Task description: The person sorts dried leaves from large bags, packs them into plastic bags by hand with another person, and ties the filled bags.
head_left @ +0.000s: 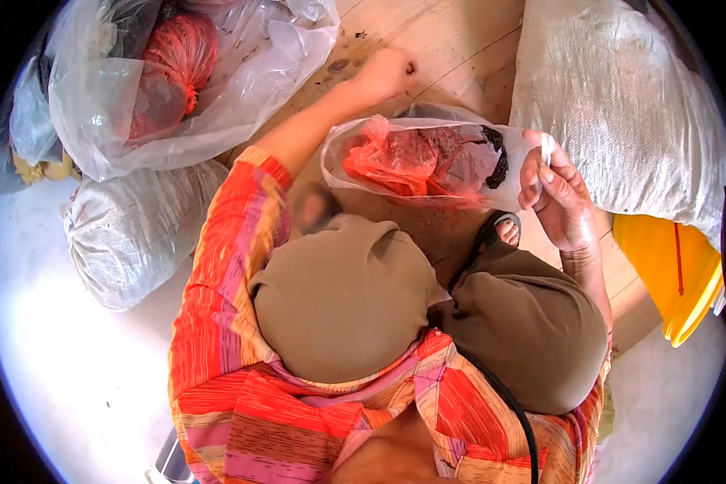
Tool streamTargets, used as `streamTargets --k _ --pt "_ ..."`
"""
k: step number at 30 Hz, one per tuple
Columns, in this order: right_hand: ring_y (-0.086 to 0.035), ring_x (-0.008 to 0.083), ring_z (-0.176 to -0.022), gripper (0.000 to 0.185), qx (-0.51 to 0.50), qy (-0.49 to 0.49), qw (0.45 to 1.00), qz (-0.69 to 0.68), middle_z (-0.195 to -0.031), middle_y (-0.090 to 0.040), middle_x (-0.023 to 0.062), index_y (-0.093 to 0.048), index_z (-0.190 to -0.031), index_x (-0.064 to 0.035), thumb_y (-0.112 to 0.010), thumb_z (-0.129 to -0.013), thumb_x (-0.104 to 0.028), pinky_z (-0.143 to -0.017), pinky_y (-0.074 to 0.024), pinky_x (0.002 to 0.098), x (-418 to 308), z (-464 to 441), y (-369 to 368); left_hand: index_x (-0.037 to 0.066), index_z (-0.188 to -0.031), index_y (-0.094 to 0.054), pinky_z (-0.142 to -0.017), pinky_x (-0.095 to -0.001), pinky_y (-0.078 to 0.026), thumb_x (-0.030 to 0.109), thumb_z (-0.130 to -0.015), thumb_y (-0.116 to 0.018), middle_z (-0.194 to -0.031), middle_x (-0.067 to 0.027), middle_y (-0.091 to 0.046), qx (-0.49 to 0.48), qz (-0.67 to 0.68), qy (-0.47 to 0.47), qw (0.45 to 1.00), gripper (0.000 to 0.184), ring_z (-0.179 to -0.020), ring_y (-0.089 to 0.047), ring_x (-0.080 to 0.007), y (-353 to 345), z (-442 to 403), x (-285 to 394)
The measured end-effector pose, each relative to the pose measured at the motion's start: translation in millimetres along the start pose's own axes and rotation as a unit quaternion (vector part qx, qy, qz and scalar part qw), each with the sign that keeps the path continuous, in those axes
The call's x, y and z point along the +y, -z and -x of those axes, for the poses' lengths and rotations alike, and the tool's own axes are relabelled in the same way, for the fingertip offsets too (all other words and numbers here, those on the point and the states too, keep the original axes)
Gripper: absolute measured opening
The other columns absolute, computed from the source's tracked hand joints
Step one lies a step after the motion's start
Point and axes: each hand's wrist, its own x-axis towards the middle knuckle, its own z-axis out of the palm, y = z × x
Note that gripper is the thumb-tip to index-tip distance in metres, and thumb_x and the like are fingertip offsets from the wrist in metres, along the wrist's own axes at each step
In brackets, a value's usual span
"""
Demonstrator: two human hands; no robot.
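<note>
A clear plastic bag (504, 181) lies in front of my knees, its mouth toward my right hand. Inside it shows a red plastic bag (387, 161), with dark material at the end nearest that hand. My right hand (555, 187) pinches the clear bag's edge between thumb and fingers. My left hand (383, 74) is beyond the bag, close above or on the wooden floor. Its fingers are curled into a fist, and a small dark spot shows at the fingertips. What it holds, if anything, I cannot make out.
A large clear bag (286, 60) holding a red bundle (181, 52) stands at upper left. Below it sits a tied white sack (137, 234). A big woven sack (613, 105) fills the upper right, with a yellow item (661, 266) under it. Dark crumbs dot the floor (460, 48).
</note>
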Motion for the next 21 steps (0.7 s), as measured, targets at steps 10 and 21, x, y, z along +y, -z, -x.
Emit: streamTargets --k 10,21 --pt "-0.047 0.0088 -0.068 0.050 0.001 -0.018 1.000 0.013 -0.082 -0.050 0.0018 -0.040 -0.131 -0.0050 -0.058 -0.086 -0.018 -0.064 -0.0435 0.0223 0 5 -3 0.006 -0.079 -0.060 -0.065 -0.0303 -0.050 0.016 -0.080 -0.063 -0.082 -0.0078 -0.060 0.042 0.107 -0.324 0.939 0.011 -0.073 -0.061 -0.0194 61 81 129" --pt "-0.050 0.0067 -0.066 0.043 -0.008 -0.022 1.000 0.017 -0.083 -0.051 0.0012 -0.045 -0.128 -0.0053 -0.056 -0.088 -0.016 -0.064 -0.0447 0.0197 0 8 -3 0.003 -0.091 -0.061 -0.073 -0.0426 -0.047 0.016 -0.080 -0.059 -0.086 -0.0181 -0.060 0.254 -0.106 0.004 0.961 0.017 -0.080 -0.058 -0.0364 31 -3 -76"
